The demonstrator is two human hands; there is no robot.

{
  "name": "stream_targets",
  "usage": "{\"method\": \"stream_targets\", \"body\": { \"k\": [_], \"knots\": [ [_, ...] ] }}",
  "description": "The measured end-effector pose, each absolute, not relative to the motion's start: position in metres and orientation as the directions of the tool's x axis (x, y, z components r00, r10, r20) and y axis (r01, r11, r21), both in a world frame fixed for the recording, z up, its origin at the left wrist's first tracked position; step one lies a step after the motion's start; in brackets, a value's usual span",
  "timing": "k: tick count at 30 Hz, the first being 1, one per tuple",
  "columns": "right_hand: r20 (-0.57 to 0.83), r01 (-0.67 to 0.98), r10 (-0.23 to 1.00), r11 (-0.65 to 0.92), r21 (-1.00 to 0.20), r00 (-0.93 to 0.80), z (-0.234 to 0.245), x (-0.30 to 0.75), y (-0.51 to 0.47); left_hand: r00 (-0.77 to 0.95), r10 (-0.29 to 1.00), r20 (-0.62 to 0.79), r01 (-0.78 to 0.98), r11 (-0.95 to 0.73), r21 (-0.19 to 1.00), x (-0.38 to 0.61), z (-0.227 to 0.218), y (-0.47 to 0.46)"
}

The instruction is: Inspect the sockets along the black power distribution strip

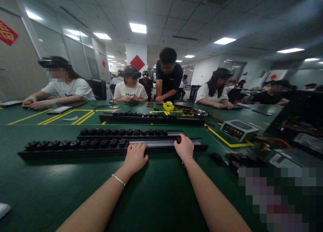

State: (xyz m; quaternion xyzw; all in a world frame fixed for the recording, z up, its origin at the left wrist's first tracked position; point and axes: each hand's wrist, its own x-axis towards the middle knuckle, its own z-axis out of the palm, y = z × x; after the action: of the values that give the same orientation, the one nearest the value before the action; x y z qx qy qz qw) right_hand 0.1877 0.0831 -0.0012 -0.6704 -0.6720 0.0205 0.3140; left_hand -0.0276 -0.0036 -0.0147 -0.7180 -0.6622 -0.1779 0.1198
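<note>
Left hand (136,158): fingers loosely spread, pressing the rail (75,153) at its near edge.
Right hand (184,147): fingertips pinched on a module (178,139) over the rail's bare channel.
Care: probably steady the rail and keep the module square.

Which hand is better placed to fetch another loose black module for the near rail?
Probably the right hand: the loose black modules lie on its side; the left hand rests on the near rail.

A pixelated patch (280,198) hides the near right corner of the bench (161,191). The left hand (135,159) and right hand (185,147) hide their fingertips against the black rail (75,154).
</note>
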Motion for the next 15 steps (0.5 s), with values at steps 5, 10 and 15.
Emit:
{"method": "stream_targets", "body": {
  "k": [5, 10, 15],
  "knots": [
    [0.407, 0.884, 0.906, 0.09, -0.459, 0.119, -0.0029, 0.1914, 0.0851, 0.06, 0.901, 0.429, 0.994, -0.095, 0.061, -0.0278, -0.0161, -0.0034],
    [0.4, 0.881, 0.909, 0.089, -0.465, 0.119, -0.0025, 0.1923, 0.085, 0.06, 0.902, 0.427, 0.992, -0.1, 0.071, -0.028, -0.0164, -0.0032],
    [0.389, 0.881, 0.913, 0.08, -0.466, 0.122, -0.0014, 0.1925, 0.0842, 0.059, 0.904, 0.423, 0.992, -0.1, 0.076, -0.028, -0.0158, -0.003]
  ]
}}
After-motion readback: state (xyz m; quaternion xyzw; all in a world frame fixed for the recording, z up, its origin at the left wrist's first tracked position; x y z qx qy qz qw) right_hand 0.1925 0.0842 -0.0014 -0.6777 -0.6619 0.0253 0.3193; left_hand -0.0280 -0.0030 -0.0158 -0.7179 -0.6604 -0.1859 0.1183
